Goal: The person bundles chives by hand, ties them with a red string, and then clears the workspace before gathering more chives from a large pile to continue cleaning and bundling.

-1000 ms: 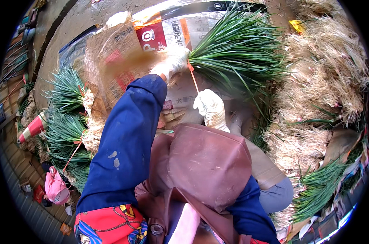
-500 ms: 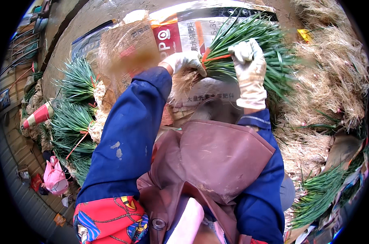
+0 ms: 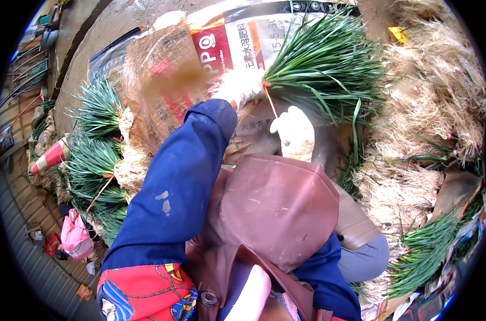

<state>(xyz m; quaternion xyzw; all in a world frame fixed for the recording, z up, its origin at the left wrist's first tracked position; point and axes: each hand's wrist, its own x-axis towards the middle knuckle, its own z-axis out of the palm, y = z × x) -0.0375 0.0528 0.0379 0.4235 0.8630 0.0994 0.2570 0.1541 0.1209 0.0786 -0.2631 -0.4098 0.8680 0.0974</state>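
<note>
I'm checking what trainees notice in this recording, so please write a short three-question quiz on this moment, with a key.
1. Choose one: the leaves of the green bundle in the left hand fan out toward the person's
A) left
B) right
C) own body

2. True or false: the orange tie runs from that bundle to the right hand.

3. Fill in the blank: both hands are covered by pale ____.

Key
1: B, right.
2: True.
3: gloves.
</note>
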